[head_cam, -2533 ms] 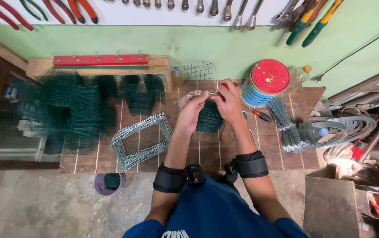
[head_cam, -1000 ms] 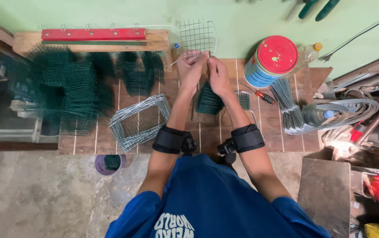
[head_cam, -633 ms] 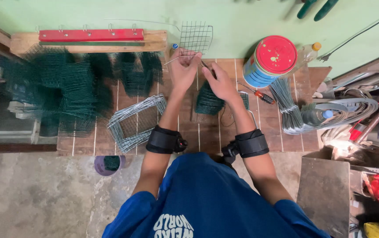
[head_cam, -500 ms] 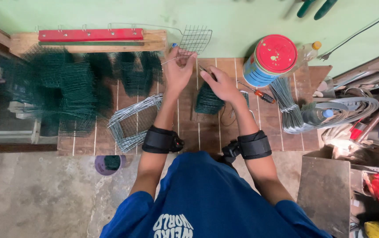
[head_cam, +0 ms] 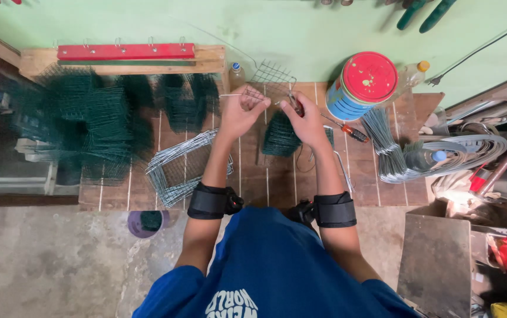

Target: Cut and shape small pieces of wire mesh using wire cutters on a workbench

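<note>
We look down on a wooden counter (head_cam: 277, 188) that fills the middle of the frame, set against a green wall (head_cam: 277, 23). At left and upper centre stand dark green mesh stacks (head_cam: 88, 118), blurred at the edges. Just below them, left of centre, a grey mesh basket (head_cam: 177, 168) lies tilted on the counter. At upper right a blue can with a red lid (head_cam: 368, 82) stands near a bundle of grey wires (head_cam: 395, 147) that spreads toward the right edge. A red bar (head_cam: 125, 51) runs along the upper left on a wooden rail. A smaller green mesh piece (head_cam: 280, 135) sits at centre, under our hands.

Our left hand (head_cam: 243, 112) is clenched, its grip pinching a thin wire (head_cam: 233, 95) that sticks out to the left. Our right hand (head_cam: 303, 115) is curled shut around a small dark tool (head_cam: 293, 103); we cannot tell just what kind. Both hands meet above centre, just in front of a small bare mesh panel (head_cam: 272, 75) leaning at the wall. A red-handled screwdriver (head_cam: 347, 131) lies just right of the right hand.
</note>
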